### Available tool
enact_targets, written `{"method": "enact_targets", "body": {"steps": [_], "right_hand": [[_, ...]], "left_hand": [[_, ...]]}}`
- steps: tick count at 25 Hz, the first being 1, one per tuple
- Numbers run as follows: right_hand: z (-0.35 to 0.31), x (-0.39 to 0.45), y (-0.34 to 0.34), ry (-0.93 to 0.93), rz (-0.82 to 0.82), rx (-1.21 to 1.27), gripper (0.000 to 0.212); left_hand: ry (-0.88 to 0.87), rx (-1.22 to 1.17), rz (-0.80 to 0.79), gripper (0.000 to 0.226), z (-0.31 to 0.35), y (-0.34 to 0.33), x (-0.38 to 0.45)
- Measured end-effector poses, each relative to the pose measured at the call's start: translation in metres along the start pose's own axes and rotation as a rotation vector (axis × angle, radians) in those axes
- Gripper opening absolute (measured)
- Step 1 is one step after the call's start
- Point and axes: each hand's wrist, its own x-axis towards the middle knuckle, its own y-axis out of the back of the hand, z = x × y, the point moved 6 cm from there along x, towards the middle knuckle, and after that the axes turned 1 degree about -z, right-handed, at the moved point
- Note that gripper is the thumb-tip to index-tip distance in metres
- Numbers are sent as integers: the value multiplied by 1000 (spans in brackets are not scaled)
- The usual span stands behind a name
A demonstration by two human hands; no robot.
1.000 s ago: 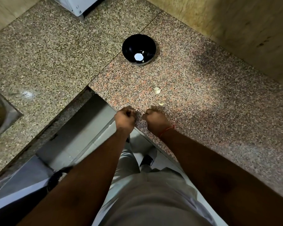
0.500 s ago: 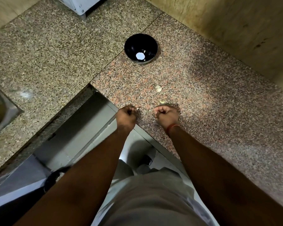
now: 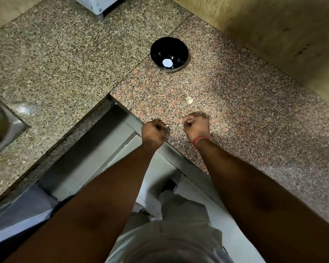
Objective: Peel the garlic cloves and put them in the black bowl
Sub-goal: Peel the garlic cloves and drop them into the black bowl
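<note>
Left hand (image 3: 153, 131) fingers pinch a pale bit, right hand (image 3: 196, 126) curled, contents unclear — slip risks dropping it off the desk (image 3: 254, 111) edge.

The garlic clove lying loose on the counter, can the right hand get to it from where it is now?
Probably yes: the garlic clove lies just beyond the right hand, with only bare granite counter between them.

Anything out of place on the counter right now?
One garlic clove lies loose on the granite counter, between the black bowl and the hands. Nothing spilled or damaged.
</note>
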Motion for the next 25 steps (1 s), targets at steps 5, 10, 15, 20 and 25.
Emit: {"method": "enact_targets", "body": {"steps": [5, 10, 15, 20, 25], "right_hand": [[-9, 6, -4, 124, -9, -115, 23], [-15, 4, -3, 80, -90, -232, 28], [-22, -7, -6, 108, -99, -443, 26], [4, -23, -3, 36, -73, -193, 21], [31, -56, -4, -152, -11, 174, 29]], "left_hand": [[-26, 3, 28, 18, -1, -2, 4], [-41, 25, 55, 16, -5, -5, 6], [-66, 38, 87, 17, -3, -7, 5], [-34, -34, 103, 12, -7, -7, -1], [2, -168, 108, 16, -16, -5, -20]]}}
